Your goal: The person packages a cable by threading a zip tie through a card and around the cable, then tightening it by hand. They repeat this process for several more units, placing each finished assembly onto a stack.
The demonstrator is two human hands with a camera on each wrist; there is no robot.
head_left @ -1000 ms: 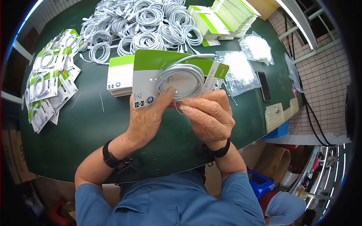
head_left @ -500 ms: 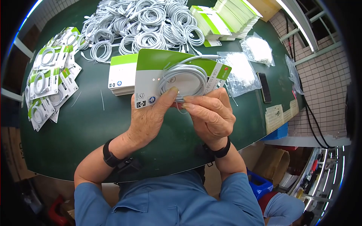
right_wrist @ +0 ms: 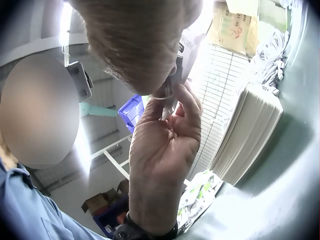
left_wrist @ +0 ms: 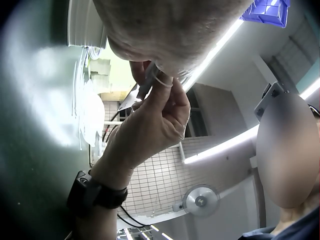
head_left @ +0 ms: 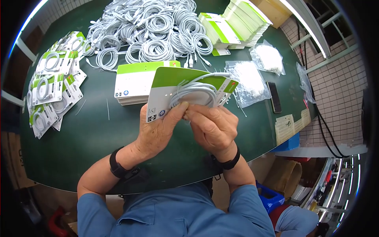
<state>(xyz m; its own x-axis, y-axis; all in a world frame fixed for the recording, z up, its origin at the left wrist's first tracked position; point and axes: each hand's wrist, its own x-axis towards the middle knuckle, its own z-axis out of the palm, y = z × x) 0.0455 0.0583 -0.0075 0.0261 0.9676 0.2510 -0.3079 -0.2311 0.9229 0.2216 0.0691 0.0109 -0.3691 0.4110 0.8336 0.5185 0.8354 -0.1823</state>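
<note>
Above the tabletop, the left hand pinches the USB cable card, its long axis running left to right. Just beyond both hands lies the coiled cable; at its near edge the right hand pinches a thin tie.

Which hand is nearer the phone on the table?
Right. The right hand, at the lower edge of the card, is left of the phone; the left hand, gripping the card, is farther left.

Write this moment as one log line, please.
left hand: grips card | cable: coiled against card | right hand: pinches at cable's lower edge | phone: on table
</note>
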